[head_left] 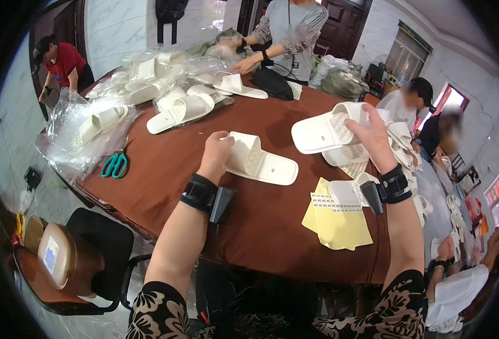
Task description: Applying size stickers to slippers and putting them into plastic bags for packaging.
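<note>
My left hand [214, 157] is closed on the strap end of a white slipper [278, 168], whose sole points right, low over the brown tabletop. Farther right, my right hand [372, 135] grips another white slipper [313, 134] by its strap, thumb on top, toe end pointing left. Just beneath it shows a further white slipper [345, 156]; whether my fingers touch that one I cannot tell. Small dark marks show on both held slippers' insoles. Nearer me lie yellow sheets [344, 229] with rows of small stickers, a white slipper [344, 192] resting over their edge.
Green-handled scissors [114, 165] lie at the brown table's [165, 169] left. Beyond them are slippers in clear plastic bags [148, 79] and a black cloth item [273, 85]. More slippers crowd the right edge. Several people work around; a chair holds a brown bin [71, 260].
</note>
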### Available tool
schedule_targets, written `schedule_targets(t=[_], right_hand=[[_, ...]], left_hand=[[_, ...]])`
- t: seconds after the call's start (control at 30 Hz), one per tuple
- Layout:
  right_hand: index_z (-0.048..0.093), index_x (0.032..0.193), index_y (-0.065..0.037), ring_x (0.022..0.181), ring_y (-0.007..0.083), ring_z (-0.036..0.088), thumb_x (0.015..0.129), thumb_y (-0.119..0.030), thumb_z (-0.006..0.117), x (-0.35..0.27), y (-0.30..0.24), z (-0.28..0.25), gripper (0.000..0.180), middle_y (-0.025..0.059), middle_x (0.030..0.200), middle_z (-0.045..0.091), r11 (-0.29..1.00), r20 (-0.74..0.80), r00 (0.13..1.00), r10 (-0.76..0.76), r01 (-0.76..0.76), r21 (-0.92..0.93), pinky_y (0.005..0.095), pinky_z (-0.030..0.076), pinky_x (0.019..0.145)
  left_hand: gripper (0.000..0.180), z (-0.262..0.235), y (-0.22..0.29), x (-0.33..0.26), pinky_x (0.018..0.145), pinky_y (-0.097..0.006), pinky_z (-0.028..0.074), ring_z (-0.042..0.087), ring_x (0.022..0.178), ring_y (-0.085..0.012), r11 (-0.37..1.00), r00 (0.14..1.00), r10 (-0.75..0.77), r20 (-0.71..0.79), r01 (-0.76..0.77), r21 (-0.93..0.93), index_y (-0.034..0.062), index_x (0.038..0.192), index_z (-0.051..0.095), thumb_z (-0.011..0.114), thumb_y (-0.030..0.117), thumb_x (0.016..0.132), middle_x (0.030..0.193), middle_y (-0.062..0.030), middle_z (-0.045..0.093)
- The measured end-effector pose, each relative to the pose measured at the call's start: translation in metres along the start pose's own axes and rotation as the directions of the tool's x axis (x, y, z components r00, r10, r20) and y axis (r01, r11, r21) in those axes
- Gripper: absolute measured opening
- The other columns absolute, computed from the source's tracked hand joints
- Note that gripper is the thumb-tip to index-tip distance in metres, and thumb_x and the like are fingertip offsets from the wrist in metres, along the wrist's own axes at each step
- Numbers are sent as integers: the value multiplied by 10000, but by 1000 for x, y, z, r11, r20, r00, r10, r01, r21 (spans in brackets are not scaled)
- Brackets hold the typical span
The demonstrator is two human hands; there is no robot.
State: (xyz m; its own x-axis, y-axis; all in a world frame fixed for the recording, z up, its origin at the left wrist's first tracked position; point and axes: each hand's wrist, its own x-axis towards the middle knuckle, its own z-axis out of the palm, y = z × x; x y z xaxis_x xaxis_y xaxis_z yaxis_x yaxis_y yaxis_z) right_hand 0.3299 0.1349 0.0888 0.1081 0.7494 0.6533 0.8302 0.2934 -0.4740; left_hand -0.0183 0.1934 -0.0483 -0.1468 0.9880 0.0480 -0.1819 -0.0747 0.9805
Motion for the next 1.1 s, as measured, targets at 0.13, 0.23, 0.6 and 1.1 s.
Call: schedule_targets(t=[0.13,0.23,0.6,1.1], right_hand=[[502,1255,48,1122,382,544,687,-416,774,-18,5,28,783,280,1216,536,999,101,995,3,2,-44,414,445,952],[452,1316,4,1151,397,516,696,-462,759,-34,-10,47,835,287,1248,502,985,212,972,104,-72,-155,437,425,974],[425,1305,59,905,242,620,812,-372,699,-63,-29,80,710,186,1072,593,856,531,779,333,-487,177,310,530,629],[232,1430,93,863,130,575,890,-100,597,-93,-73,99,680,127,1119,560,586,675,721,154,-617,525,243,512,633]], left_hand=[[375,7,-13,2,819,-358,483,587,958,-227,993,997,80,19,-81,82,-60,1192,542,578,99,855,1055,-154,611],[386,7,-21,2,865,-388,480,599,979,-329,754,887,454,84,-433,494,-23,1193,551,596,122,838,1079,-197,624],[338,9,13,-27,919,-562,343,506,1128,-390,450,927,343,151,-304,840,65,1156,545,547,218,855,1113,-172,630],[338,0,-13,-3,841,-542,472,587,980,-444,493,891,437,124,-353,795,59,1148,535,574,221,855,1153,-241,542]])
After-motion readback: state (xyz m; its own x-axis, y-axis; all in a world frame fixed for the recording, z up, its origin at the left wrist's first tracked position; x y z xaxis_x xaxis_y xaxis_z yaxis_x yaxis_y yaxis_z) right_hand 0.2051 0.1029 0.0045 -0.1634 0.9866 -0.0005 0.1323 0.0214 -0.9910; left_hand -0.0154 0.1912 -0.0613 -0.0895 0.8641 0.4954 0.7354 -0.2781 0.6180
